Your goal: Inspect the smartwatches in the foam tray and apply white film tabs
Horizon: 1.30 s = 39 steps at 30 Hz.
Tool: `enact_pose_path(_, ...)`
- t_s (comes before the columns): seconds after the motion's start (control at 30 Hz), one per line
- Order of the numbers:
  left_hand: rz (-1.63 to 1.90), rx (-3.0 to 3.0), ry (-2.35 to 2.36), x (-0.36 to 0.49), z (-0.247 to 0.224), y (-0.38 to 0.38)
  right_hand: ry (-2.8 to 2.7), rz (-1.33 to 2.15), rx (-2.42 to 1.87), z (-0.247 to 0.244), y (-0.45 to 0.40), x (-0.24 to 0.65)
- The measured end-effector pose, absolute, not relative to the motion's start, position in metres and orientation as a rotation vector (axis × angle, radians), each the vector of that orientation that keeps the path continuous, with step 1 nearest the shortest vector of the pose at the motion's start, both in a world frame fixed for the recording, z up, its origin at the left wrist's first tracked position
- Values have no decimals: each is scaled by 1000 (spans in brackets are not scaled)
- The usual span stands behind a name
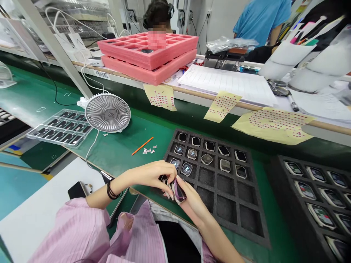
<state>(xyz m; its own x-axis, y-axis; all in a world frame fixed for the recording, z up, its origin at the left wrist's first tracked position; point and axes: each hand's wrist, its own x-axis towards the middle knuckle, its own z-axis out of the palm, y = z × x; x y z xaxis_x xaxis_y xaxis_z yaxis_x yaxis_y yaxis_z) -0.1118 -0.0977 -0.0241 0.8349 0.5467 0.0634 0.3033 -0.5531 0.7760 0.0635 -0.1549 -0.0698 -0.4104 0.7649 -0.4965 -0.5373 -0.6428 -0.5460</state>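
My pink striped sleeve (76, 226) lies nearest. Both hands are closed: right hand (193, 206) gripping a smartwatch body (179, 191), tilted, left hand (149, 175) pinching its far side, just beside the near corner of the black foam tray (253, 219).

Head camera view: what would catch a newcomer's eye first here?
The stacked pink foam trays at the top stand out first. Below them, on the green bench, lies a black foam tray of square watch cases. At the bottom, the left hand and right hand hold a purple-tinted watch case between them.
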Motion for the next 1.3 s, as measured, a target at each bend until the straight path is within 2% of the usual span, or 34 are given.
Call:
enact_pose_path(0.2, 324, 2293, 670, -106, -25, -97, -456, 2070, -935, -68, -154, 66)
enact_pose_path(0.5, 508, 2161, 658, -114, -40, -88, -415, 2017, -979, -74, -158, 58)
enact_pose_path(0.6, 661, 2033, 890, -134, -54, -67, -428, 2024, -969, -72, -156, 59)
enact_pose_path(0.7, 696, 1993, 1486, -157, -76, -44, -441, 2006, -972, -73, -151, 67)
enact_pose_path(0.93, 537, 1969, 1585, -168, -111, -17, -373, 2059, -881, -72, -136, 78)
enact_pose_path(1.1, 535, 1971, 1512, -160, -88, -20, -307, 2099, -859, -59, -130, 79)
enact_pose_path(1.2, 741, 1975, 1402, -145, -53, -42, -303, 2161, -814, -53, -129, 80)
enact_pose_path(1.23, 919, 1899, 1248, -138, -41, -51, -304, 2185, -792, -52, -128, 80)
enact_pose_path(1.3, 1046, 1789, 883, -123, -19, -68, -302, 2239, -739, -49, -128, 79)
